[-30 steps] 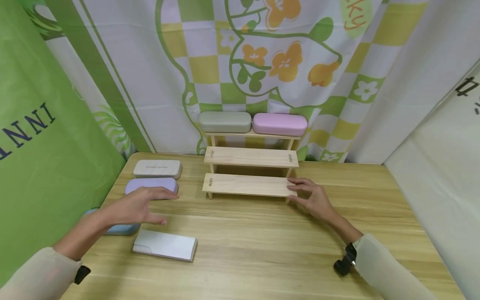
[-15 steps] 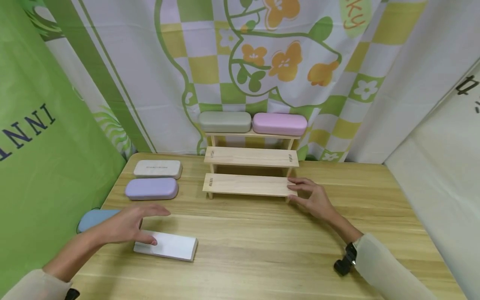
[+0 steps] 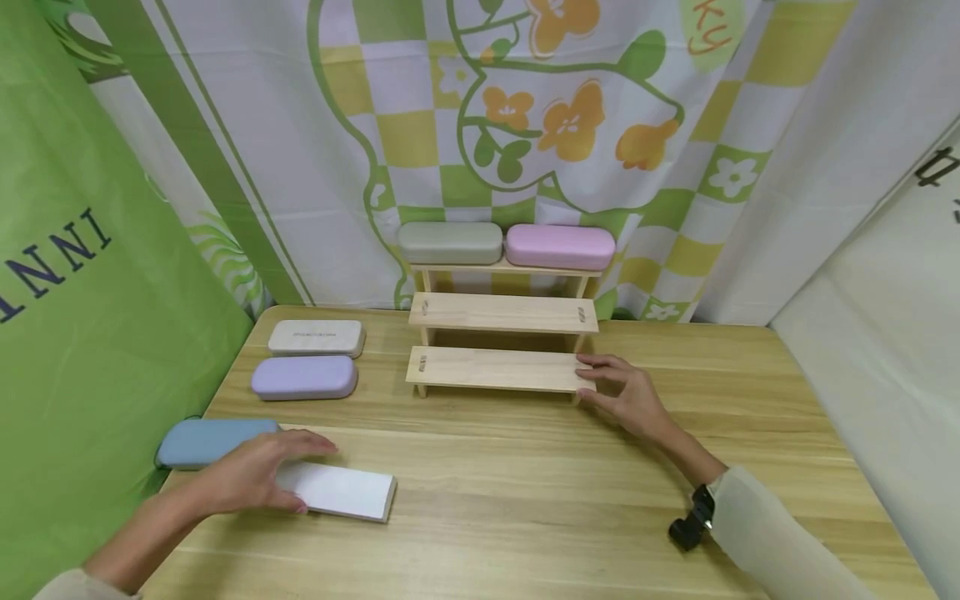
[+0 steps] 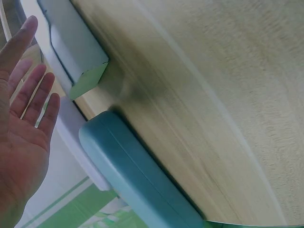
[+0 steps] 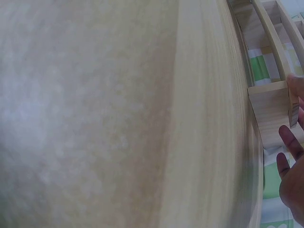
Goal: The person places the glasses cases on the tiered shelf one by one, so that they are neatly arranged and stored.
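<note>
White case [image 3: 341, 490], head view: flat on the table [image 3: 525, 500], in from the table's left edge and toward the front. Left hand [image 3: 258, 472] over its left end, thumb toward the near long side, fingers toward the far one, thumb and fingers well apart; cannot tell whether skin meets case. Blue case [image 3: 210, 442] just beyond that hand, at the table's left edge. Purple case [image 3: 303, 377] and cream case [image 3: 315, 337] near the back left corner, cream nearer the back edge. Rack [image 3: 498, 368], three wooden steps, by the middle of the back edge. Grey case [image 3: 450, 243] and pink case [image 3: 560, 247] side by side on its top step, pink at the right end. Right hand [image 3: 626, 398] pinches the bottom step's right end, thumb at its front edge. Printed curtain [image 3: 570, 150] behind.

Left wrist view: palm seen, fingers spread, holding nothing visible; white case near them. Purple case partly hidden behind the blue.

Right wrist view: hand partly cut off at the rack's end; two fingertips clear of the board.
</note>
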A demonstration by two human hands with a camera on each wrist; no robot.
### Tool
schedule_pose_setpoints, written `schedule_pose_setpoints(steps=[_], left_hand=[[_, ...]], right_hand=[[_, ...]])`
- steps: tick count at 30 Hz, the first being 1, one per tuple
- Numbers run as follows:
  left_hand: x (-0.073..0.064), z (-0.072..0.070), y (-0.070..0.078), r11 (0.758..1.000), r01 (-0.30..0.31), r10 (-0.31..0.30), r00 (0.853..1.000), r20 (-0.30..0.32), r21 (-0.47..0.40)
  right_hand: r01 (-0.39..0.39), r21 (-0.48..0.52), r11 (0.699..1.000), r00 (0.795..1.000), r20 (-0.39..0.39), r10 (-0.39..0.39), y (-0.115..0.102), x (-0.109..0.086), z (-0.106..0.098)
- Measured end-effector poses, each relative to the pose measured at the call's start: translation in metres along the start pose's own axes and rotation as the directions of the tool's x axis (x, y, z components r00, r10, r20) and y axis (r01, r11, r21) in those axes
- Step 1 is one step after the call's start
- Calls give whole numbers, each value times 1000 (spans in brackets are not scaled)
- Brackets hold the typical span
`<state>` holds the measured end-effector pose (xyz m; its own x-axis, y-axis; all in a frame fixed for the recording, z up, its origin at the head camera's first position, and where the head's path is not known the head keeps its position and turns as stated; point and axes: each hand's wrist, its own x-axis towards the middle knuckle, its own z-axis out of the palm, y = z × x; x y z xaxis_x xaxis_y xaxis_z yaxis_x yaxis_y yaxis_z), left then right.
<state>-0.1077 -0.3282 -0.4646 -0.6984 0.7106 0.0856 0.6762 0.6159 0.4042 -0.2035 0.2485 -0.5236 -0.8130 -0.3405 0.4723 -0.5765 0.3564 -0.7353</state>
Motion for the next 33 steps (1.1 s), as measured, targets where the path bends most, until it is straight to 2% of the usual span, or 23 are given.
schedule_pose_setpoints(steps=[4, 13, 22, 26, 33], left_hand=[[-2, 5, -2, 1000, 2, -2, 1000, -10, -1], [-10, 12, -10, 999, -35, 34, 999, -19, -39], [-12, 19, -11, 999, 14, -14, 1000, -7, -36], [-13, 22, -11, 1000, 10, -11, 1000, -29, -28], [-13, 26, -13, 998, -47, 43, 994, -99, -37]], right_hand=[[8, -4, 1000, 1000, -3, -8, 1, 0, 0], [14, -14, 1000, 1000, 0, -14, 5, -1, 1], [12, -18, 1000, 1000, -5, -12, 3, 0, 0], [9, -11, 1000, 1000, -8, -9, 3, 0, -1], [14, -9, 1000, 1000, -12, -14, 4, 0, 0]])
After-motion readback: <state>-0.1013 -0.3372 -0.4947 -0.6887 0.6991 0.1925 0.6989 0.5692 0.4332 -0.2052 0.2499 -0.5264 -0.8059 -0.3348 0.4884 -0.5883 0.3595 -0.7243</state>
